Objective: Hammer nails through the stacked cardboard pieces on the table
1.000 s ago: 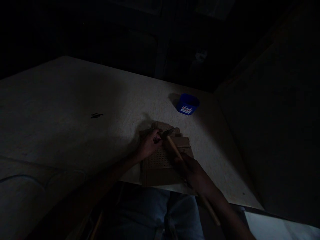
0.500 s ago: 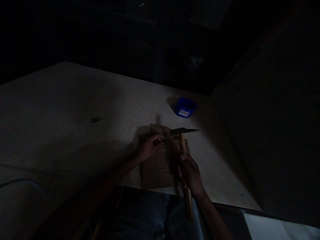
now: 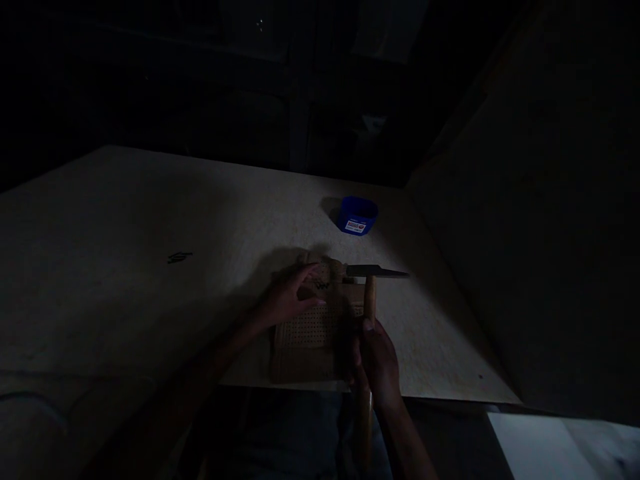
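Observation:
My right hand [image 3: 379, 360] is wrapped round the wooden handle of a hammer [image 3: 370, 297]. The hammer's dark, flat, narrow head lies level above the right edge of a brown board [image 3: 305, 363] with rows of small holes. Over the board's far left part is my left hand [image 3: 290, 297], thumb and fingers spread apart. Between thumb and fingers, several small dark pieces [image 3: 323, 285] lie on the board; dim light hides their kind. A lump of brown material [image 3: 315, 259] sits at the board's far edge.
A blue plastic tub [image 3: 357, 215] with a white label stands farther back on the pale table [image 3: 240, 213]. Several thin dark nail-like pieces [image 3: 179, 257] lie to the left. A dark panel [image 3: 500, 253] rises along the right side. A cable [image 3: 35, 403] runs at lower left.
My left hand has opened from a pinch on a thin dark piece, and its fingers have spread. The hammer stays in my right hand. The whole view has shifted slightly.

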`<action>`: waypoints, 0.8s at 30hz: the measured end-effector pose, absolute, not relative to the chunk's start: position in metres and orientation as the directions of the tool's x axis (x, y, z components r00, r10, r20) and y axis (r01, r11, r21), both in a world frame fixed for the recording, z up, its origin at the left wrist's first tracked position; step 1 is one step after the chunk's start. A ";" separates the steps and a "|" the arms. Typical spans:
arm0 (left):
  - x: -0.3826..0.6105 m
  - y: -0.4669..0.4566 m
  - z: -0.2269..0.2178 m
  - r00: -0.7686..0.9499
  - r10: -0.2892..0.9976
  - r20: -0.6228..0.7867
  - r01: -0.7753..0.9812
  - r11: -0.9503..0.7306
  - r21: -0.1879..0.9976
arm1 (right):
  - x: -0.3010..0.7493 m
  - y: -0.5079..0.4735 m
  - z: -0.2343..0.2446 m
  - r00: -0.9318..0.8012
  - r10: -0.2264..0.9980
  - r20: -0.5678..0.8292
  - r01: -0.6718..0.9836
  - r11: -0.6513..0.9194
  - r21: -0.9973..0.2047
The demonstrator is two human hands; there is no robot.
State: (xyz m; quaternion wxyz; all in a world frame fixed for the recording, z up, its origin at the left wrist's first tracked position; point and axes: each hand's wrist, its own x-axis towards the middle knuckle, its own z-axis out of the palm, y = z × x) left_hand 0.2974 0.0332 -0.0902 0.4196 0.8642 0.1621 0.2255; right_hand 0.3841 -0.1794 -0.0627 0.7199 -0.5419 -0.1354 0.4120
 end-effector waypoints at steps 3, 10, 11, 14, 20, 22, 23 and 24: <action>0.293 0.038 -0.082 0.859 0.458 0.230 0.152 -0.656 0.740 | 0.382 -0.185 -0.056 0.657 0.713 -0.246 -0.446 0.105 -0.889; 0.268 0.066 -0.075 0.801 0.549 0.241 0.247 -0.669 0.701 | 0.388 -0.214 -0.043 0.667 0.702 -0.250 -0.417 0.074 -0.906; 0.261 0.071 -0.078 0.772 0.582 0.254 0.263 -0.657 0.706 | 0.390 -0.219 -0.043 0.660 0.705 -0.260 -0.415 0.053 -0.908; 0.238 0.084 -0.097 0.658 0.690 0.302 0.310 -0.614 0.726 | 0.395 -0.232 -0.042 0.640 0.711 -0.290 -0.401 -0.012 -0.916; 0.184 0.113 -0.140 0.388 0.822 0.417 0.567 -0.570 0.595 | 0.403 -0.252 -0.040 0.654 0.670 -0.350 -0.350 -0.141 -0.926; 0.164 0.127 -0.142 0.316 0.840 0.441 0.641 -0.532 0.553 | 0.405 -0.255 -0.041 0.676 0.640 -0.365 -0.355 -0.152 -0.923; 0.154 0.134 -0.140 0.290 0.847 0.445 0.680 -0.510 0.527 | 0.407 -0.256 -0.043 0.687 0.629 -0.364 -0.350 -0.153 -0.924; 0.144 0.141 -0.138 0.264 0.856 0.444 0.724 -0.480 0.495 | 0.408 -0.256 -0.044 0.695 0.623 -0.358 -0.342 -0.152 -0.927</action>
